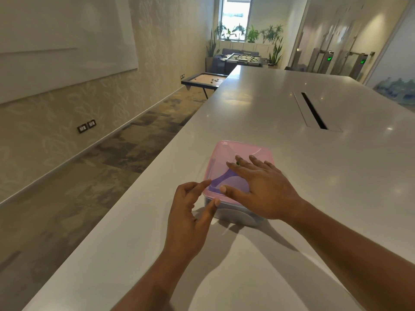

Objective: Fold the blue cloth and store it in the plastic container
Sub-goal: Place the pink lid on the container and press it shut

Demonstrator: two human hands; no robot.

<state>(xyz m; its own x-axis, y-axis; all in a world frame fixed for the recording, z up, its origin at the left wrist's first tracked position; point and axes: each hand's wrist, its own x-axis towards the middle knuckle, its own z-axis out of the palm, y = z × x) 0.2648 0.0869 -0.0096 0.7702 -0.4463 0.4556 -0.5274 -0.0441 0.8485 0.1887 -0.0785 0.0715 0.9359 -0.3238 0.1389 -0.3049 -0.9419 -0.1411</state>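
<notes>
A plastic container point(233, 217) with a translucent pink lid point(226, 153) stands on the white table point(292, 104). Through the lid a bit of the blue cloth point(221, 179) shows inside. My right hand point(260, 187) lies flat on the lid with fingers spread, covering its near right part. My left hand point(190, 212) hovers at the lid's near left corner, fingers loosely curled and apart, its fingertips at the lid's edge; whether they touch it I cannot tell.
The table's left edge runs diagonally close to the container, with carpeted floor below. A long cable slot point(314, 112) is set into the table at the far right. A low game table point(203, 80) stands on the floor beyond.
</notes>
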